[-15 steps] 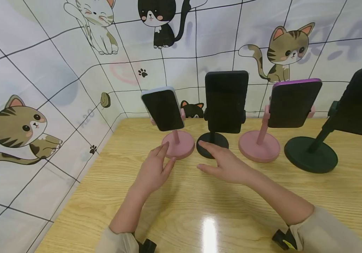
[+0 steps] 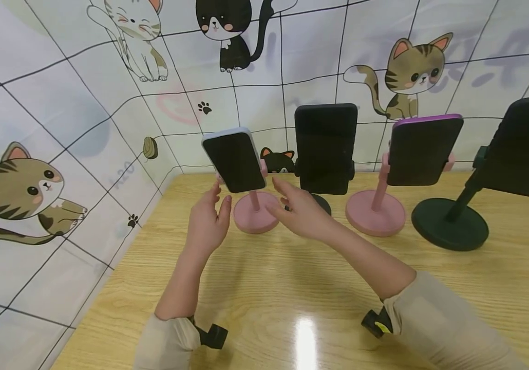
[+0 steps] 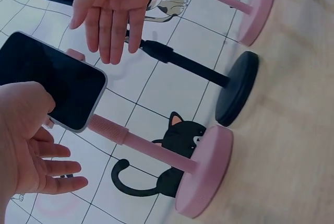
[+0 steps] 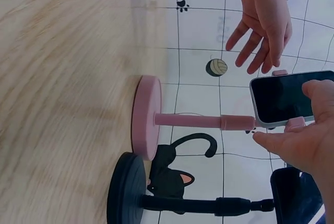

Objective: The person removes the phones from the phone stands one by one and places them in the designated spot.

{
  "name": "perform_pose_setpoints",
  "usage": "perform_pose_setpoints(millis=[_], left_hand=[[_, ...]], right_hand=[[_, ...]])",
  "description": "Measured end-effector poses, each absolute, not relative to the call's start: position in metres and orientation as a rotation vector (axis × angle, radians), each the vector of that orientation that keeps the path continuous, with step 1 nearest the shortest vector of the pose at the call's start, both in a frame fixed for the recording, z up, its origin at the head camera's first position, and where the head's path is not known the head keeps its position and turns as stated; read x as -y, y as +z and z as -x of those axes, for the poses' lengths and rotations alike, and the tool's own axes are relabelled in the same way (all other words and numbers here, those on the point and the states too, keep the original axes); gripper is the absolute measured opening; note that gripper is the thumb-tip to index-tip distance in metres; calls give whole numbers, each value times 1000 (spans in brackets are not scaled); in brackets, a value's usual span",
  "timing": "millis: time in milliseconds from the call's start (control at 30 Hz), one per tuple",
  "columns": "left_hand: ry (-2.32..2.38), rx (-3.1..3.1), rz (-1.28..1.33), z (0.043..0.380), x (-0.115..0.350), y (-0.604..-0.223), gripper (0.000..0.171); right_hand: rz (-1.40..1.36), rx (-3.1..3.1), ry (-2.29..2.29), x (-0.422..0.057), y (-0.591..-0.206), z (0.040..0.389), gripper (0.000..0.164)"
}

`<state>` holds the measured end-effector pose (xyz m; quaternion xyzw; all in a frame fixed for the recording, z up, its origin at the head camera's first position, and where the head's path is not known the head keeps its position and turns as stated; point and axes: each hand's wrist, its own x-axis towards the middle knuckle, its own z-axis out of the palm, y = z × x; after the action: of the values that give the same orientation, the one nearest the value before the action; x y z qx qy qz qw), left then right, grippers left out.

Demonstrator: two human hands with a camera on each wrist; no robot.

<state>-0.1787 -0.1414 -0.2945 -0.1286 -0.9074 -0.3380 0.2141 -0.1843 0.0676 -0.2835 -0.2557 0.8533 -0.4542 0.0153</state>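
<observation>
A phone with a pale blue rim [image 2: 234, 162] stands tilted in a pink phone stand [image 2: 251, 222] at the left of the row. My left hand [image 2: 208, 221] is raised at the phone's lower left side, fingers loosely extended and thumb apart. On the other side my right hand [image 2: 303, 213] reaches in from the right, fingers spread near the holder and partly covering the black stand's base [image 2: 323, 203]. In the right wrist view the phone [image 4: 282, 97] lies between the left hand [image 4: 265, 23] and the right hand [image 4: 313, 143]. Neither hand grips anything.
To the right stand a large black phone [image 2: 325, 149] on a black stand, a purple-edged phone [image 2: 423, 151] on another pink stand, and a dark phone [image 2: 525, 149] on a dark green stand [image 2: 451, 226]. A cat-printed backdrop [image 2: 84, 113] closes off the back and left of the wooden table [image 2: 264, 308].
Both hands have risen from the bases of the two left stands to either side of the pale blue phone. The right hand has also shifted left. The stands stay put.
</observation>
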Motion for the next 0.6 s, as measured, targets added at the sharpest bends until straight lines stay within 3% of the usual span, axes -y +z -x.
perform_pose_setpoints(millis=[200,433,600], left_hand=[[-1067,2473,332,191,140,-285,44],[-1224,2380,426,203,141,-284,27],[-1395,2334,445,208,145,-288,28]], right_hand=[[741,-2589,-1625,-55,-275,195,60],[726,-2598,-1742,-42,-272,203,53],[745,-2607,-1768,-38,-273,207,50]])
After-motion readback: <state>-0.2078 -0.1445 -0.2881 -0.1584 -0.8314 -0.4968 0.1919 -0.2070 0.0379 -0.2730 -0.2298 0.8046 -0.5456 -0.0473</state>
